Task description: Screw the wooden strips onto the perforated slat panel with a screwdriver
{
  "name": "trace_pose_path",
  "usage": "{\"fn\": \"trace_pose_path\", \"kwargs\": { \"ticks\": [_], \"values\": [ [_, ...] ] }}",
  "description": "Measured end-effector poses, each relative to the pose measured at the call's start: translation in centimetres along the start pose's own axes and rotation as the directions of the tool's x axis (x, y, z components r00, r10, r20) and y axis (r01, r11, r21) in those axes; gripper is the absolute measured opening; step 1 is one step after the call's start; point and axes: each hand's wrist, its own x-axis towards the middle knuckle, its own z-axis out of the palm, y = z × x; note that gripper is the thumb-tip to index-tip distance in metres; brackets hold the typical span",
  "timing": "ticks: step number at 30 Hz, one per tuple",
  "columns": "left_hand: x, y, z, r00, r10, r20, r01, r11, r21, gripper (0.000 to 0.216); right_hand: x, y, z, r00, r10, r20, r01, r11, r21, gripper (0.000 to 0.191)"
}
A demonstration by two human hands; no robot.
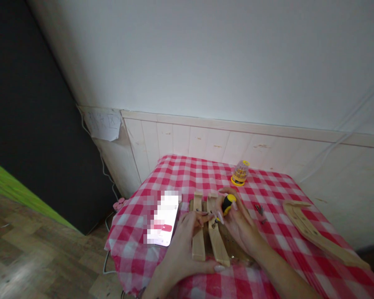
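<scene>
Two pale wooden slats (198, 232) lie side by side on a wooden board, on the red-and-white checked tablecloth (180, 174). My right hand (239, 224) grips a small yellow-and-black screwdriver (227, 205), its tip pointing down at the right slat (216, 241). My left hand (182, 245) rests across the slats, fingers stretched towards the screwdriver tip and thumb along the near end. A few dark screws (259, 209) lie to the right of my right hand.
A lit phone (163, 222) lies left of the slats. A yellow-based clear bit holder (239, 173) stands at the back. Long curved wooden pieces (314, 234) lie at the right. A panelled wall stands behind the table; the floor drops away to the left.
</scene>
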Motion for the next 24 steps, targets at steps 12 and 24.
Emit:
{"fn": "trace_pose_path", "kwargs": {
  "ticks": [12,24],
  "values": [
    [0.0,-0.6,0.0,1.0,0.007,0.003,-0.007,1.0,0.0,0.093,0.0,0.2,-0.3,0.997,0.029,0.076,-0.027,0.999,-0.027,0.039],
    [0.1,0.0,-0.1,1.0,0.011,-0.003,-0.011,0.998,0.061,0.086,-0.4,0.5,-0.9,0.993,-0.047,0.108,0.058,0.993,-0.103,0.026]
  ]
}}
